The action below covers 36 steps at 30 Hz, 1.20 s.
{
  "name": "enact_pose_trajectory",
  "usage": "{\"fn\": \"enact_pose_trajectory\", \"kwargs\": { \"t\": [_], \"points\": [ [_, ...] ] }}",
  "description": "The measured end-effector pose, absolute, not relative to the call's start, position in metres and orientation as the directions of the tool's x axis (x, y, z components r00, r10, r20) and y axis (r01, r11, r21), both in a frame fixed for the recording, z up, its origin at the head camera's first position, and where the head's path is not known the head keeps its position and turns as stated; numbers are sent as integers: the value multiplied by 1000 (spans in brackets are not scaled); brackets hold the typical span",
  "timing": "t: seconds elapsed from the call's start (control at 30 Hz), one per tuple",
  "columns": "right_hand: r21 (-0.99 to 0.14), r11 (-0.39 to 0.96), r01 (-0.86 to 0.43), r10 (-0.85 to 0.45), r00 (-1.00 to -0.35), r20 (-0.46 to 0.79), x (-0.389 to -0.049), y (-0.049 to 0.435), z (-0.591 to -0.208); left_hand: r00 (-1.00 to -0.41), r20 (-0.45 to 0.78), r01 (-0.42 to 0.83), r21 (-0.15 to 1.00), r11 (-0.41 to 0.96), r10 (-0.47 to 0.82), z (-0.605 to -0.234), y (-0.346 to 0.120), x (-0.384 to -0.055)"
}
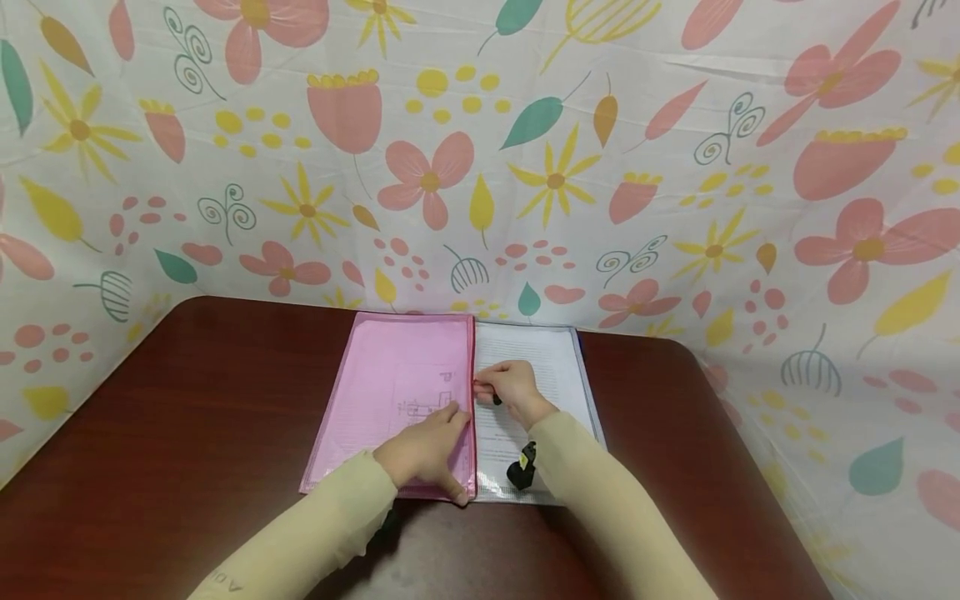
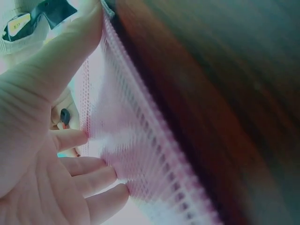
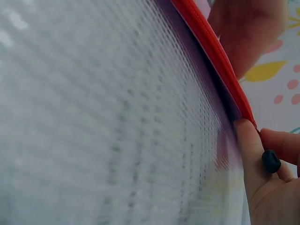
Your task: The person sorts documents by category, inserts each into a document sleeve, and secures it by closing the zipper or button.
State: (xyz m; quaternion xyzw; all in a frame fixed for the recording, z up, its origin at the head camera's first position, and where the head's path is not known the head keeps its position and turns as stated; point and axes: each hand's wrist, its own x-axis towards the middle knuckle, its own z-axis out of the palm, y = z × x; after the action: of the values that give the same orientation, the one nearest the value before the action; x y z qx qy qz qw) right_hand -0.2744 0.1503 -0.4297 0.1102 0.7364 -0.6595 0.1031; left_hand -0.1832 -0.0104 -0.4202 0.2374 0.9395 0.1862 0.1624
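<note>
A pink mesh zipper pouch point(image 1: 375, 375) lies on the table with printed paper showing through it. Its red zipper point(image 1: 473, 450) runs along the right edge. My left hand point(image 1: 427, 447) rests on the pouch's lower right part, thumb near the bottom corner; in the left wrist view its fingers point(image 2: 96, 180) lie nearly straight against the mesh. With thumb and finger, my right hand point(image 1: 512, 390) pinches the zipper pull about halfway along that edge. A small dark tab point(image 3: 271, 161) shows under its fingers. Beneath this hand lies a clear-white mesh pouch point(image 1: 551, 358) with a printed sheet.
The dark brown wooden table point(image 1: 187, 433) extends to both sides of the pouches. A flower-patterned cloth point(image 1: 450, 167) hangs behind and beside it. A black strap point(image 1: 522, 468) with a yellow label is on the right wrist.
</note>
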Motion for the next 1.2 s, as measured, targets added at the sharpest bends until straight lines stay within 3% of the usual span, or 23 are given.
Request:
{"fn": "enact_pose_trajectory", "kwargs": {
  "t": [1.2],
  "points": [
    [-970,21,242,123,-964,-237,-316,130,-419,-844,-219,384,387,838,489,-416,-24,-162]
  ]
}}
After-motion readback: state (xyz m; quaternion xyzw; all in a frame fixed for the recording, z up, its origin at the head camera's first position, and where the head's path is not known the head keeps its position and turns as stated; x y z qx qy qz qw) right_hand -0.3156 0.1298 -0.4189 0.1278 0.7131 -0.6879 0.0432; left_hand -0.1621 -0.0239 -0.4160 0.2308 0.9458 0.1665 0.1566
